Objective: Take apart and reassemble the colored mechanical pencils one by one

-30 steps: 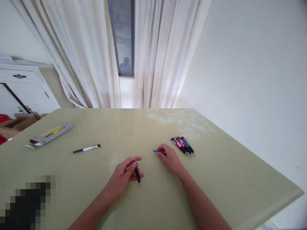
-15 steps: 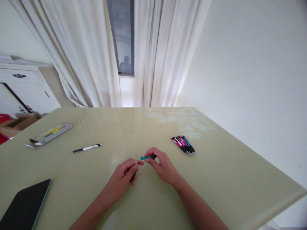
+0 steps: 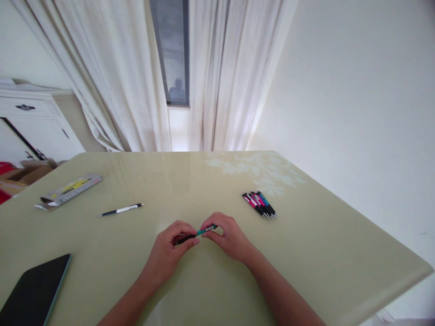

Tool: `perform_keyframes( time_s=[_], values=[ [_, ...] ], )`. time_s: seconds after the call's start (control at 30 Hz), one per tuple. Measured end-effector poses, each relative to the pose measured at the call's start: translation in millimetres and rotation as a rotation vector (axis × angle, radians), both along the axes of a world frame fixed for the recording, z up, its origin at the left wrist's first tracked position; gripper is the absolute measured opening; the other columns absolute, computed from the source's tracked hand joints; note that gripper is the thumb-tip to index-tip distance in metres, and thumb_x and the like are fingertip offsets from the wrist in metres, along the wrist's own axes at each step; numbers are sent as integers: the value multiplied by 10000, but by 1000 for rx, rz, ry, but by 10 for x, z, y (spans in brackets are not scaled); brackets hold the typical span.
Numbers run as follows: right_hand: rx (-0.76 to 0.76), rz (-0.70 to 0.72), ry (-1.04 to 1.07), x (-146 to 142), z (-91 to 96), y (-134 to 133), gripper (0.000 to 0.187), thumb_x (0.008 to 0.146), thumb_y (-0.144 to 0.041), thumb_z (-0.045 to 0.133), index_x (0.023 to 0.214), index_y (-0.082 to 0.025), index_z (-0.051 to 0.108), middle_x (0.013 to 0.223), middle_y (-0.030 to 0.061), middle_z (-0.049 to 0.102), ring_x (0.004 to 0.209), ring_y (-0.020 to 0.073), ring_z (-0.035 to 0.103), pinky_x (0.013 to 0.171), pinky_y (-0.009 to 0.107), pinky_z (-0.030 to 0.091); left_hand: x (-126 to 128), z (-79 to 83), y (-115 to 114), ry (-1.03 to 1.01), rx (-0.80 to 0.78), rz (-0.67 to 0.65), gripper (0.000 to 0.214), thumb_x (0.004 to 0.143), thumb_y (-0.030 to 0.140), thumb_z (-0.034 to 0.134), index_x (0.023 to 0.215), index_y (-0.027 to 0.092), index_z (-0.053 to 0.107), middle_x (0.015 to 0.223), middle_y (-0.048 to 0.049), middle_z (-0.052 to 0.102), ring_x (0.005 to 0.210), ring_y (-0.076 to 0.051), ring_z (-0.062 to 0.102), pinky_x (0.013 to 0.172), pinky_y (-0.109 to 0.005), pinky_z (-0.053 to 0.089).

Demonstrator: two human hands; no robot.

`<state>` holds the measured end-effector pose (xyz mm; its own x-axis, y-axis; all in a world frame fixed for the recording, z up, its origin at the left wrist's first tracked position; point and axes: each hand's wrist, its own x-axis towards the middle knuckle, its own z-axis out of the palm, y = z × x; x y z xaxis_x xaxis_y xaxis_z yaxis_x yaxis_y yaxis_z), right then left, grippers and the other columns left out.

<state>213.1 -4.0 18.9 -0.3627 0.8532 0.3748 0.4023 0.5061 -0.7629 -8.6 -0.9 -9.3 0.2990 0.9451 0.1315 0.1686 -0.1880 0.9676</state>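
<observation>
Between my hands is a slim pen with a black front part and a teal rear barrel (image 3: 200, 232), its two parts meeting end to end. My left hand (image 3: 171, 246) is closed on the black part. The teal part is pinched between thumb and fingers of my right hand (image 3: 227, 235). Off to the right of my right hand lie several pens (image 3: 260, 205) side by side, with pink and teal barrels and black grips. A white and black pen (image 3: 122, 210) rests alone on the left.
An opened pen box (image 3: 71, 190) with a yellow print lies at the table's left side. A dark flat tablet-like object (image 3: 36, 290) is at the near left. The pale green table (image 3: 217, 290) reaches toward curtains (image 3: 115, 77) and a wall. A white cabinet (image 3: 37, 117) stands at far left.
The black and teal parts were apart, one in each hand; now they are joined in a line. My left hand has turned its part to face the right hand's.
</observation>
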Motion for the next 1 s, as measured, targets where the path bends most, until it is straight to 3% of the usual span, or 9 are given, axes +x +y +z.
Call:
perform_keyframes(
  time_s=[0.17, 0.37, 0.53, 0.67, 0.83, 0.9, 1.0],
  values=[
    [-25, -38, 62, -20, -2, -18, 79, 892, -256, 761, 963, -220, 755, 913, 19, 740, 872, 177, 676, 818, 283, 501, -16, 29, 17, -33, 27, 72, 214, 782, 391, 799, 941, 248, 812, 1142, -65, 733, 985, -227, 721, 799, -293, 610],
    [-56, -28, 60, -51, -14, -32, 85, 900, -269, 743, 961, -215, 768, 916, 24, 757, 844, 169, 680, 793, 267, 497, -12, 18, 9, 30, -47, 110, 242, 789, 425, 782, 921, 227, 824, 798, -37, 791, 732, -211, 733, 709, -302, 612],
    [-154, -20, 24, -71, 7, -48, 112, 949, -270, 671, 968, -217, 768, 919, 11, 764, 831, 158, 672, 730, 241, 480, -20, 48, -36, 117, 79, 102, 203, 821, 433, 771, 917, 265, 832, 932, -37, 817, 881, -244, 748, 822, -335, 607],
    [-241, -25, -49, -72, 12, -40, 265, 1026, -275, 527, 916, -202, 757, 770, -1, 736, 690, 138, 637, 662, 238, 456, -3, 72, -69, 176, 118, 49, 195, 859, 434, 739, 954, 292, 833, 946, -29, 820, 847, -234, 754, 824, -338, 607],
    [-191, -68, 14, -36, 34, -19, 166, 902, -354, 734, 978, -206, 745, 891, 10, 741, 779, 155, 632, 673, 238, 448, 5, 74, -49, 152, 67, 117, 217, 860, 438, 734, 959, 269, 826, 949, -36, 818, 858, -241, 753, 804, -334, 613],
    [-172, -60, -11, -26, 36, -16, 137, 918, -337, 711, 913, -204, 744, 842, -1, 717, 738, 144, 603, 666, 239, 426, -10, 70, -34, 138, 69, 122, 208, 850, 435, 746, 938, 263, 823, 932, -35, 814, 860, -241, 749, 800, -332, 609],
    [-214, -46, -76, -31, 23, -17, 320, 1006, -293, 557, 729, -188, 678, 653, -33, 613, 609, 116, 527, 614, 238, 369, -28, 68, -34, 157, 147, 80, 177, 851, 424, 753, 903, 267, 816, 923, -30, 807, 881, -236, 742, 844, -337, 589]
  ],
)
